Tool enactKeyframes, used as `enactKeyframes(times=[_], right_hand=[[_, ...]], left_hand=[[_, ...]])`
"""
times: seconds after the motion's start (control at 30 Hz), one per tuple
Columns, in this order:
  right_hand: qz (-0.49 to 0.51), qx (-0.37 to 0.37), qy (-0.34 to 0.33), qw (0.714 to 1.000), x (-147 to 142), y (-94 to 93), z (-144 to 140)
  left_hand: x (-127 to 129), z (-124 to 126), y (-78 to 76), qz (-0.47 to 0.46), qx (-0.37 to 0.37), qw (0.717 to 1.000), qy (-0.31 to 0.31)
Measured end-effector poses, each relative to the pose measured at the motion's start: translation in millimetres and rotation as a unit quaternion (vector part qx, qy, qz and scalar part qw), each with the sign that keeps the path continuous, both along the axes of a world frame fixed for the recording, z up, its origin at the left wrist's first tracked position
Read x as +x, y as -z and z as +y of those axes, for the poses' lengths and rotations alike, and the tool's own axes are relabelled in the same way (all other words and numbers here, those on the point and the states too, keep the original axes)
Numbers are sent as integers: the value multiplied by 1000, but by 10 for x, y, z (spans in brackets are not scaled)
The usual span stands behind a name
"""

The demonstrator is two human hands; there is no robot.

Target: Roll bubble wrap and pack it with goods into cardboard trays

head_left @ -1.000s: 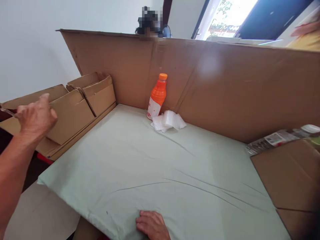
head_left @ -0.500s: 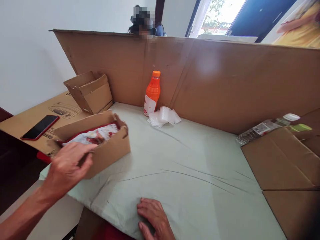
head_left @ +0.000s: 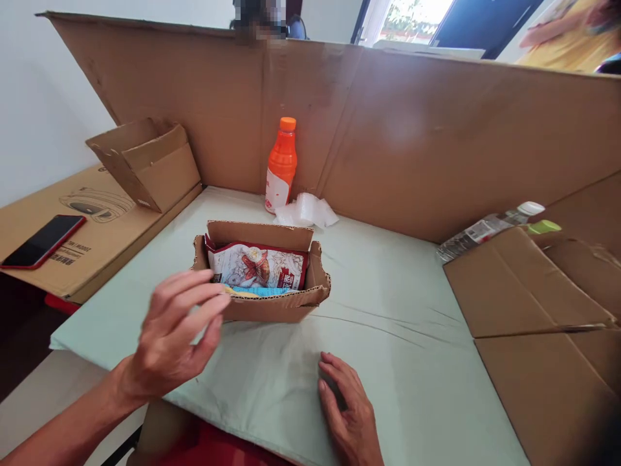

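The right hand [head_left: 347, 414] is lying flat, fingers spread, on the pale green cloth [head_left: 398, 336] covering the bench. The left hand [head_left: 177, 330] is hovering loosely open, holding nothing, just short of the cardboard tray [head_left: 272, 304]. Gripping both ends would best keep its snack packet [head_left: 257, 266] upright. Farther back, an orange bottle [head_left: 280, 165] is standing.

1. We see our left hand [head_left: 174, 333] and forearm bare, with no sleeve, ring or watch.
2. We see our right hand [head_left: 350, 414] bare too, without glove or jewellery.
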State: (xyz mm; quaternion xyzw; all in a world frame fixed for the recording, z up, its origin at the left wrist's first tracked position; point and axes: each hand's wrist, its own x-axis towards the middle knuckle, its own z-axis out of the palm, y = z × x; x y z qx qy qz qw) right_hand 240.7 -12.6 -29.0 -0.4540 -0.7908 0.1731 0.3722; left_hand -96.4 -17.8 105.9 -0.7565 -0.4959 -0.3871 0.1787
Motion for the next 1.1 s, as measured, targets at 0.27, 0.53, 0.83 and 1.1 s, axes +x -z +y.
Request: enactKeyframes(times=[0.27,0.53,0.83,1.1], right_hand=[[21,-126,-24,991,-120,-264,478],[39,-213,-79,973,-411,-438,891],[42,-190,-90,977,-349,-411,1514],[-69,-32,-7,997,-163,-371,2702]], left_hand=[[-265,-147,839,-324,-191,913,-159],[-275,279,1376,-496,-364,780,-118],[-81,1091,1391,-501,-315,802,-80],[16,1041,1620,-524,-293,792,-108]])
